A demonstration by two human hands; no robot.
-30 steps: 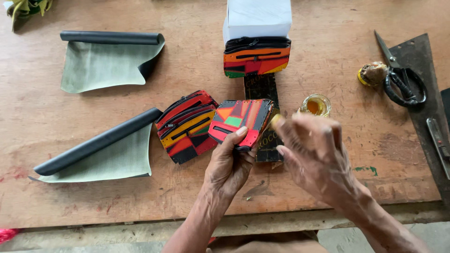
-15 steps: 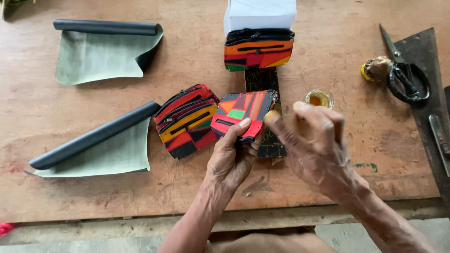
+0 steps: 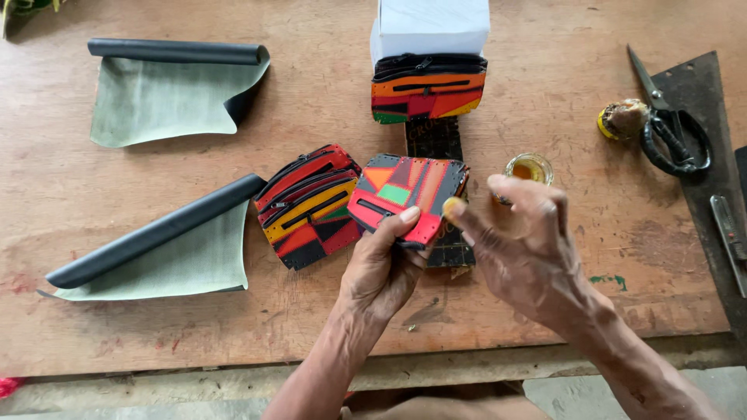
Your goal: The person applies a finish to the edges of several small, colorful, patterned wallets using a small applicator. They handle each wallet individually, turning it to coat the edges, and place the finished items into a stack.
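Observation:
My left hand (image 3: 383, 268) grips a patchwork pouch (image 3: 405, 194) of red, orange, green and black leather by its near edge, thumb on top. My right hand (image 3: 521, 245) hovers beside the pouch's right edge with its forefinger stretched out; the fingertip carries a yellowish dab and touches or nearly touches that edge. A small glass jar (image 3: 529, 167) of amber liquid stands just behind the right hand. A second striped pouch (image 3: 307, 204) lies left of the held one. A dark strip (image 3: 437, 144) lies under the held pouch.
A third pouch (image 3: 428, 87) leans against a white box (image 3: 432, 25) at the back. Two rolled sheets of dark leather (image 3: 167, 93) (image 3: 156, 249) lie at the left. Black scissors (image 3: 669, 128), a small round tin (image 3: 622, 117) and a metal plate (image 3: 712, 187) are at the right.
My right hand has drawn back to the right, off the top of the pouch, and its forefinger now points at the pouch's right edge. The left hand keeps its hold.

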